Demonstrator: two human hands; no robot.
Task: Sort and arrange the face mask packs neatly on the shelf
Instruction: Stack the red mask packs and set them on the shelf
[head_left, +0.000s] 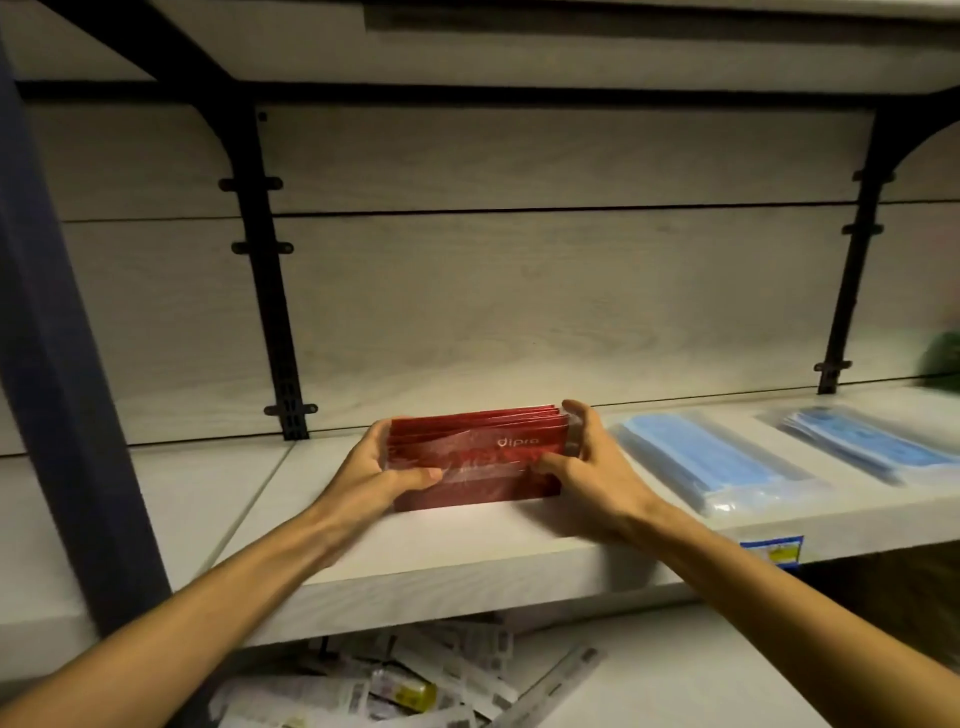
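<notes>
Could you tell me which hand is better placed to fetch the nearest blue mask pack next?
The right hand: it holds the red packs' right end, beside the nearest blue pack.

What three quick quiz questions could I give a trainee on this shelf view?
1. True or false: both hands grip the red packs.
2. Which packs lie right of the red ones? A green, B blue, C white.
3. Fill in: the red packs stand on the ____.

Key:
1. True: the left hand and right hand hold their ends.
2. B: two stacks of blue packs lie flat there.
3. shelf.
</notes>
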